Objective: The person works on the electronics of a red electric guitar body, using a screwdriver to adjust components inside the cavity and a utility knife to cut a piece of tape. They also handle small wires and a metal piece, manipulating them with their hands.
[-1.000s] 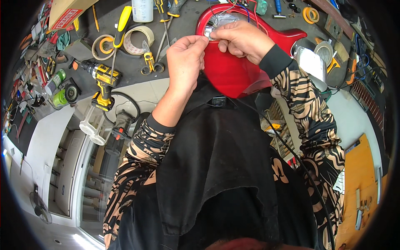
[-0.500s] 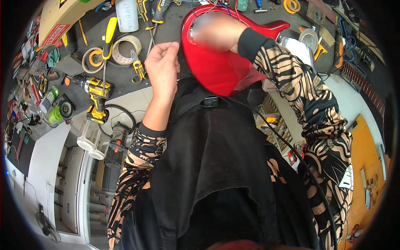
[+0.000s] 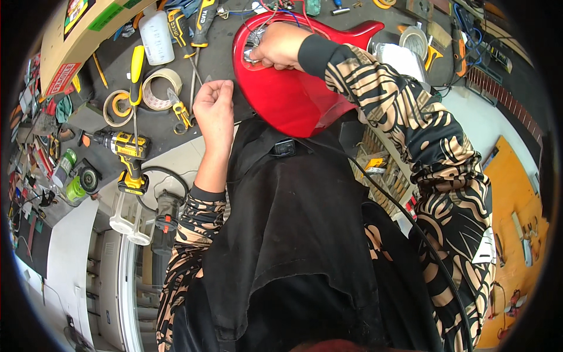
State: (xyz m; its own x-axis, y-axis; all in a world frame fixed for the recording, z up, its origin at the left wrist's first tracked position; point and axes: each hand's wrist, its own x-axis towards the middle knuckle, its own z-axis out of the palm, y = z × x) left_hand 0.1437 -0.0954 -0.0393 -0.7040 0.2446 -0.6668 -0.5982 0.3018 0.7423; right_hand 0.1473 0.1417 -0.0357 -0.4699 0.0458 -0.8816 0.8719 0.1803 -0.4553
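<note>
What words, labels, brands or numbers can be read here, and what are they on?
I leave wording uncopied; print stands on:
Red-and-white label on the cardboard box: readable.
Green label, same box: too blurred.
Grey-and-yellow screwdriver handle: readable.
Black-and-yellow handle beside it: readable.
White plastic bottle: too faint.
Cordless drill: too small.

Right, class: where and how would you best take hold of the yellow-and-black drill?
Take the drill, probably, by its handle, between motor body and battery, coming from the near side: this slimmer part points that way, while the chuck points left. A yellow-handled screwdriver crosses the body in view, so gripping there looks more awkward.
</note>
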